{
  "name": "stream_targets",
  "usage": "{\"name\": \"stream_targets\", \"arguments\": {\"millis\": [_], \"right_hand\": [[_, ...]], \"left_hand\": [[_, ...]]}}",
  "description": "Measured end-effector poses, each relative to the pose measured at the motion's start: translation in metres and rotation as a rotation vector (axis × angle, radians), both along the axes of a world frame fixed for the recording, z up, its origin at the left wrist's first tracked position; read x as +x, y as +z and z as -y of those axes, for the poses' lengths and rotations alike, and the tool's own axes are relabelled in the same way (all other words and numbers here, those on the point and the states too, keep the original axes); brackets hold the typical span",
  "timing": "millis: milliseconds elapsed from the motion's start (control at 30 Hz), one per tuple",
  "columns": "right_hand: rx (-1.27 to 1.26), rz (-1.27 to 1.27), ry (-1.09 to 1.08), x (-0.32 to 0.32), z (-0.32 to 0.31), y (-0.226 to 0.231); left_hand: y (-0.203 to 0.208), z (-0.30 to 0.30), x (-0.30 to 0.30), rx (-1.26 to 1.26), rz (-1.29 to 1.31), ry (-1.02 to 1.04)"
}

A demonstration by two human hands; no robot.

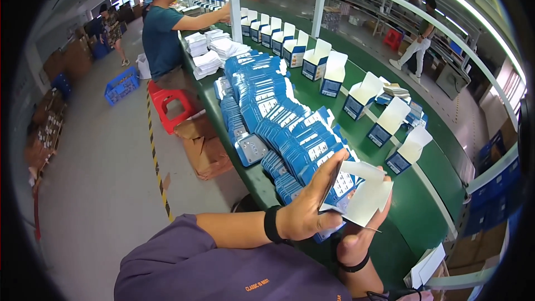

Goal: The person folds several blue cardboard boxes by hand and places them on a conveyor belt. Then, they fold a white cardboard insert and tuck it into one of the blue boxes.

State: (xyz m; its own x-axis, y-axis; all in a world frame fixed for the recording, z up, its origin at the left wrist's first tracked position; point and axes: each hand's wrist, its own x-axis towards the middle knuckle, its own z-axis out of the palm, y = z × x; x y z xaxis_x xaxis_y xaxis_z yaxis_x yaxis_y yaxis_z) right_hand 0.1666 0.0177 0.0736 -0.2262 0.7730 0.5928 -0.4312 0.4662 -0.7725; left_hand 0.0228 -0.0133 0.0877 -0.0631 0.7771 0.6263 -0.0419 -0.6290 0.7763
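A small carton (366, 200), blue outside and white inside, is held between my two hands with its flaps standing open. My left hand (308, 207) grips its left side, thumb at the near edge. From below and the right, my right hand (356, 248) supports it, its fingers partly hidden behind the carton. Just beyond lie long, overlapping rows of flat blue-and-white cartons (267, 103) on the green work surface. To their right, a line of opened cartons (361, 96) stands upright with white flaps raised, running away from me.
White folded papers (214, 50) are piled farther along the green belt (429, 184). A co-worker (167, 28) in a blue cap reaches over the far end. A red stool (169, 106), brown box (205, 153) and blue crate (121, 85) are on the floor at left. White posts (232, 5) rise beside the belt.
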Motion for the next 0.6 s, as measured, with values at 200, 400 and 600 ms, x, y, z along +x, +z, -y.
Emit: {"name": "stream_targets", "arguments": {"millis": [200,400,600], "right_hand": [[-0.235,-0.054,-0.038,-0.002,0.005,0.01],[-0.118,-0.134,-0.045,-0.005,0.003,0.017],[0.092,0.122,-0.093,0.005,-0.006,0.004]], "left_hand": [[-0.005,0.0,-0.003,0.102,-0.45,0.278],[0.0,0.005,0.017,-0.071,0.214,-0.006],[-0.004,0.006,0.005,0.012,0.082,0.153]]}}
